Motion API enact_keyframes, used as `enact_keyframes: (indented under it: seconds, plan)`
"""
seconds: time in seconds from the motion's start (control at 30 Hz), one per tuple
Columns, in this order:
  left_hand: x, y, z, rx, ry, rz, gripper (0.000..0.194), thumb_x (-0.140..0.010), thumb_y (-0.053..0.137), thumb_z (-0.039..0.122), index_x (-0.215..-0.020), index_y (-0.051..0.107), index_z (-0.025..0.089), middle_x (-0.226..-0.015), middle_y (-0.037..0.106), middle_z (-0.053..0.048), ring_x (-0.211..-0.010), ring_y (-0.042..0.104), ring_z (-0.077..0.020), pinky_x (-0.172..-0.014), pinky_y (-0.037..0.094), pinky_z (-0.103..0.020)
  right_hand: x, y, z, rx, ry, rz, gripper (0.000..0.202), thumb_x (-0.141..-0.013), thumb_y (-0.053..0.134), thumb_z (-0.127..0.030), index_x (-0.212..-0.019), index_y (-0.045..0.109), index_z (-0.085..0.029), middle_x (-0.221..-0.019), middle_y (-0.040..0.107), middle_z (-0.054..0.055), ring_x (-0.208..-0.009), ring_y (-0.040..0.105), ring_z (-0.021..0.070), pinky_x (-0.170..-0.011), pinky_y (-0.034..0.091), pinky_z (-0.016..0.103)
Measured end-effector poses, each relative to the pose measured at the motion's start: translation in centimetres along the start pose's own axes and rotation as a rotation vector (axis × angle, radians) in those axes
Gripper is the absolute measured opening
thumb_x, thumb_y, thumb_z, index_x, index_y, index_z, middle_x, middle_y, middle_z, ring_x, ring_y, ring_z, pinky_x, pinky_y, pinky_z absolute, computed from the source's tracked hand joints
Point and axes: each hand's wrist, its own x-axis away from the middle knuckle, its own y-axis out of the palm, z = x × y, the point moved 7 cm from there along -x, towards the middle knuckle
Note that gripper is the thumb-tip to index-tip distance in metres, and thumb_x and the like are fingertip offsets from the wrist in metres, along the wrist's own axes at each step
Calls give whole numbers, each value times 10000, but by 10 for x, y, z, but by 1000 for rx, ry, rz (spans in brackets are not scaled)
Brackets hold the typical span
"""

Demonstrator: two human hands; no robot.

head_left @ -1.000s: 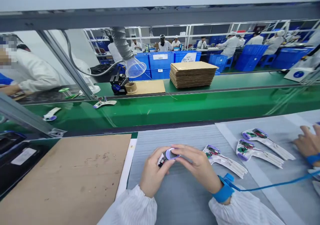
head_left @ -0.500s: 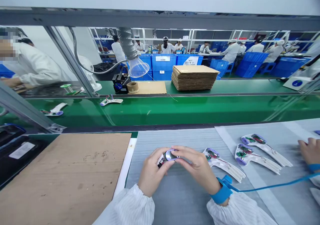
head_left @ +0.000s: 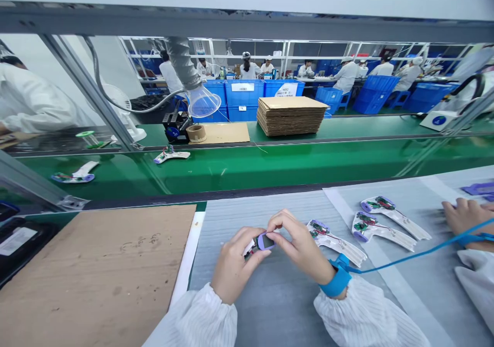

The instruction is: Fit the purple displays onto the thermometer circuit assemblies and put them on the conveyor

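Between my hands is a small device (head_left: 265, 241) with a purple rim and a dark screen. My left hand (head_left: 236, 262) is closed round its left side, hiding part of the body. The thumb and fingers of my right hand (head_left: 303, 246) pinch its right edge; a blue band circles that wrist. Just right of my right hand, a white curved shell (head_left: 339, 243) with a green board and red wires lies on the grey mat (head_left: 278, 306). Two similar shells, an upper one (head_left: 397, 217) and a lower one (head_left: 386, 232), lie farther right.
Brown cardboard (head_left: 96, 264) covers the left side. Beyond the mat, a green belt (head_left: 289, 161) carries two shell parts. A cardboard stack (head_left: 291, 116) stands behind it, under a hanging hose (head_left: 185, 64). Another person's hand (head_left: 466, 215) rests at the right.
My right hand's fingers have bunched up at the device's edge, and its screen now looks dark instead of bright. The view has shifted slightly; purple parts now show at the far right.
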Motion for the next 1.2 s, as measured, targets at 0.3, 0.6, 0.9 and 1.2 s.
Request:
enact_keyframes:
  seconds: [0.3, 0.6, 0.9, 1.2]
  plan:
    - [2, -1, -10, 99, -101, 88, 230, -813, 552, 353, -1003, 569, 225, -935, 613, -30, -665, 581, -135, -535, 448, -212, 3, 10, -7, 110, -43, -58, 94, -893, 384, -123, -871, 439, -196, -817, 515, 38, -765, 457, 173, -688, 389, 305]
    - [3, -11, -18, 101, -128, 271, 225, -824, 532, 298, -1032, 539, 215, -949, 591, -37, -771, 575, -160, -647, 457, -246, 8, 9, 4, 77, 102, 158, 191, -828, 550, -243, -978, 441, -198, -921, 509, 58, -846, 486, 190, -734, 429, 324]
    - [9, 5, -6, 97, 7, 391, 296, -801, 532, 170, -1086, 471, 222, -1072, 490, -68, -1042, 477, -213, -867, 395, -334, 12, 18, 5, 135, 218, 347, 340, -693, 618, -188, -981, 438, -194, -937, 525, 54, -856, 515, 200, -744, 447, 343]
    - [10, 6, -24, 398, -88, 429, 482, -735, 607, 183, -1181, 426, 205, -1104, 509, -73, -1014, 520, -216, -844, 445, -335, 11, 13, -9, -1, 32, 280, 394, -676, 597, -123, -1012, 408, -203, -1009, 516, 70, -971, 520, 212, -840, 435, 361]
